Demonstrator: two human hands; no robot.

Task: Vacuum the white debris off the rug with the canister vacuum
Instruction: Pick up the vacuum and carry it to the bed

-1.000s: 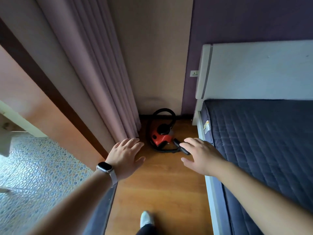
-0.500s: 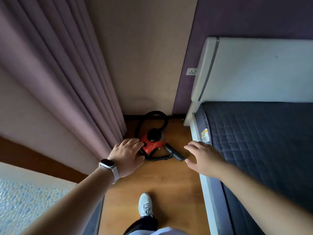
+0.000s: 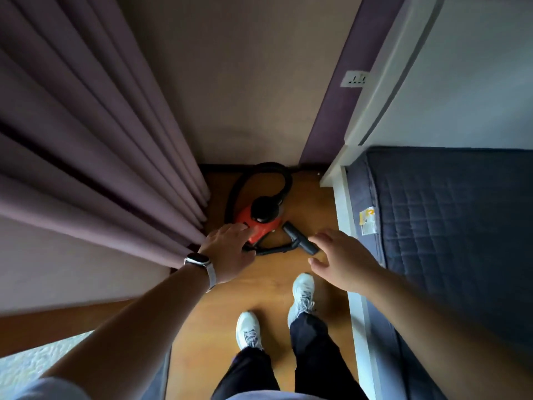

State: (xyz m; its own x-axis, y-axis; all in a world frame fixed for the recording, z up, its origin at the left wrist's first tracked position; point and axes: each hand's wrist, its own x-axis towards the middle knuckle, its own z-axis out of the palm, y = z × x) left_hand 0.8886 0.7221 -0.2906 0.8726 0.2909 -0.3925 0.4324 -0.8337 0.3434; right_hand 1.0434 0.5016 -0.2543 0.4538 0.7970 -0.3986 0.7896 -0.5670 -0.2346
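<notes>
The red canister vacuum (image 3: pixel 261 226) sits on the wooden floor (image 3: pixel 202 316) in the corner of the room, its black top facing up. Its black hose (image 3: pixel 268 165) loops from the top round the far side of the vacuum and down its left side. The hose then passes along the near side and ends in a black nozzle (image 3: pixel 301 239) that lies on the floor just right of the vacuum.

The person's left hand (image 3: pixel 227 252), with a watch (image 3: pixel 197 259) on the wrist, reaches to the near left edge of the vacuum. Its grip is wide, the fingers loosely stretched and closed round nothing. The fingertips overlap the red body, but whether they touch it cannot be told. The right hand (image 3: pixel 341 259) hovers just right of the vacuum, beside the near end of the nozzle. Its grip is also wide, with fingers spread, thumb out and nothing held.

Left of the vacuum hang the folds of a mauve curtain (image 3: pixel 101 145), reaching down almost to its side. Right of the vacuum stands a bed (image 3: pixel 447 226) with a dark quilted mattress and a white headboard (image 3: pixel 461 82). A wall socket (image 3: pixel 354 79) sits on the purple wall above and to the right of the vacuum. On the near side of the vacuum, the person's white shoes (image 3: pixel 247 329) stand on the floor below dark trouser legs.
</notes>
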